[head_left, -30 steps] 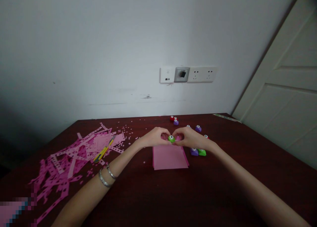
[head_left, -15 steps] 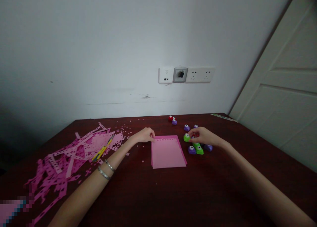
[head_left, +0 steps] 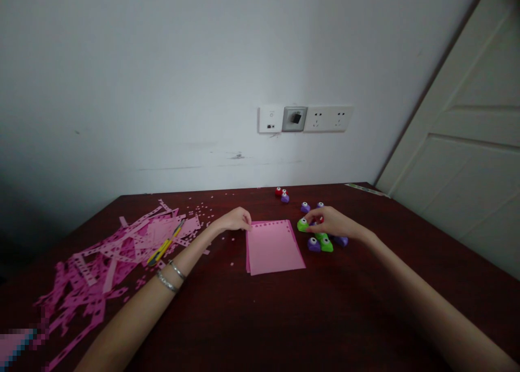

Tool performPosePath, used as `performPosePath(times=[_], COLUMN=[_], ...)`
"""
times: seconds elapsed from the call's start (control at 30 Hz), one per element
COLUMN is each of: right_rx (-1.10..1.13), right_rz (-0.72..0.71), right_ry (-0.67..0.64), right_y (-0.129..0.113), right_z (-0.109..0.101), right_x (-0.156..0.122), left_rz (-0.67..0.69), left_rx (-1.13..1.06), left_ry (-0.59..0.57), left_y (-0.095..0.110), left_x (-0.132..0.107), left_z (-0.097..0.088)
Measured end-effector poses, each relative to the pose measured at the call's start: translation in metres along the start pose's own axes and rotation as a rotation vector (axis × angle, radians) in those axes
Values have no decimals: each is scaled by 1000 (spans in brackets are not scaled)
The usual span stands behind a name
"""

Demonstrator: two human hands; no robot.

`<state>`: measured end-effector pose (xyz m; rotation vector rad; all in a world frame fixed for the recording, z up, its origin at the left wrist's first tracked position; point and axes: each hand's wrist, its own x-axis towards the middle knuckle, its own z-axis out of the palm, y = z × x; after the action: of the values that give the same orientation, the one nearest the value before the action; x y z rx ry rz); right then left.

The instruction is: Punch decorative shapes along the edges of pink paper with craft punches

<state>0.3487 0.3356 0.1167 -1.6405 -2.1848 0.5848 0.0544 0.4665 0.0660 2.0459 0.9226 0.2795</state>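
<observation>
A stack of pink paper [head_left: 274,247] lies on the dark red table [head_left: 284,318], with a row of punched holes along its far edge. My left hand [head_left: 235,219] is curled at the stack's far left corner, fingertips pinching the edge. My right hand [head_left: 331,223] rests just right of the paper, fingers closed on a small red punch [head_left: 319,219] among a cluster of punches. A green punch [head_left: 303,224] sits on the table at my fingertips. Another green punch [head_left: 326,244] and a purple punch [head_left: 313,245] lie just in front of the hand.
A heap of punched pink paper strips [head_left: 105,263] covers the table's left side, with a yellow utility knife [head_left: 162,247] on it and small confetti around. More small punches, red [head_left: 278,191] and purple [head_left: 305,207], stand near the wall. A door [head_left: 467,161] is at the right.
Both hands were together on the green punch at the paper's far edge. My right hand moved right and set it down among the punches; my left stayed at the paper's corner.
</observation>
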Motion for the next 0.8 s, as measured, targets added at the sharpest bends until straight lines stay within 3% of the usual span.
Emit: performPosePath(times=[0.37,0.8], right_rx=[-23,-33], right_rz=[17,-18], right_ry=[24,68], right_y=[-2,4], right_z=[1,9], right_x=[0,7], left_rz=[-176,-194], left_rx=[-84,-256], left_ry=[-38,-68], left_y=[18,27], left_x=[-12,-17], left_z=[-2,-17])
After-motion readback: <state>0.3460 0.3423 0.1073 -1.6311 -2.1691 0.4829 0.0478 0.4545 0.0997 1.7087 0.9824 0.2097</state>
